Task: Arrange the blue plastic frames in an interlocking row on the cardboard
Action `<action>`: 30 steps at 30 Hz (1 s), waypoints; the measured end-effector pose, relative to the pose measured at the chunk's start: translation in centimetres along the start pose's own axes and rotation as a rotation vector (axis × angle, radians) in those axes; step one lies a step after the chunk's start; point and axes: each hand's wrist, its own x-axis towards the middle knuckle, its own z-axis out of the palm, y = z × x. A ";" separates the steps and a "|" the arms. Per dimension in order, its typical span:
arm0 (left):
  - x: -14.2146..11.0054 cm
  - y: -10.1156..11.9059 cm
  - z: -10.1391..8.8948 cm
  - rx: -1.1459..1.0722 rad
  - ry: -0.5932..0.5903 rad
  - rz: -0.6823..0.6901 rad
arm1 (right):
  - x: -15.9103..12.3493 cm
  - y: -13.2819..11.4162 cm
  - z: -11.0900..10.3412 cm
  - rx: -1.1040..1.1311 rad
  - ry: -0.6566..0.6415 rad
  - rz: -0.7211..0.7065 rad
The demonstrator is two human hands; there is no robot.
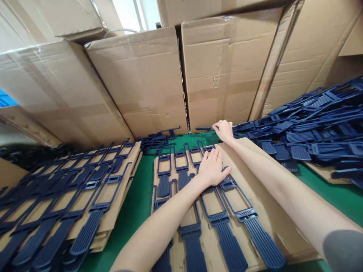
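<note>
My left hand (212, 168) lies palm down with its fingers stretched out and thumb apart. It rests over the dark blue plastic frames with ribbed paddle ends (229, 241) laid in rows on a cardboard sheet (272, 230). Beyond it, my right hand (224, 130) reaches to the back of the green table, its fingers bent together. A thin dark piece (202, 129) shows beside those fingertips; whatever lies between them is too hidden to name.
On the left, a stack of cardboard sheets (113, 217) carries more rows of the same frames. A loose heap of frames (317, 117) lies at the right, with a few scattered pieces (155, 141) at the back. Large cardboard boxes (141, 83) wall off the far edge.
</note>
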 end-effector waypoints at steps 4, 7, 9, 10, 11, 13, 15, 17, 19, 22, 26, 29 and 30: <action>0.1 -0.1 0.1 -0.002 0.010 0.006 | 0.0 0.1 -2.6 0.176 0.241 0.018; 0.1 -0.2 0.2 -0.005 0.005 0.012 | -0.3 0.1 -4.9 0.303 0.343 0.039; 0.2 -0.3 0.3 -0.004 0.011 0.009 | -1.1 0.3 -6.4 0.415 0.362 0.031; 0.2 -0.3 0.3 -0.002 0.018 0.009 | -1.8 0.4 -7.2 0.505 0.347 0.014; 0.2 -0.3 0.3 0.000 0.025 0.008 | -2.8 0.6 -7.9 0.607 0.311 -0.011; 0.2 -0.2 0.2 0.002 0.032 0.008 | -5.2 1.1 -9.1 0.782 0.191 -0.064; 0.2 -0.2 0.1 0.003 0.046 0.018 | -7.7 1.7 -10.1 0.802 0.082 -0.092; 0.1 -0.1 0.0 0.009 0.069 0.029 | -9.8 2.3 -10.9 0.770 0.008 -0.109; 0.1 -0.1 -0.2 0.018 0.078 0.034 | -11.2 2.7 -11.6 0.735 -0.041 -0.123; 0.2 -0.2 -0.2 0.010 0.045 0.027 | -11.8 3.3 -12.4 0.666 -0.087 -0.139; 0.3 -0.3 -0.3 -0.016 0.017 0.023 | -11.8 3.9 -12.9 0.441 -0.207 -0.238; 0.3 -0.3 -0.4 -0.010 -0.003 0.013 | -11.8 4.2 -12.8 0.266 -0.328 -0.357; 0.2 -0.2 -0.5 -0.007 -0.006 0.012 | -11.8 4.3 -12.7 0.252 -0.362 -0.382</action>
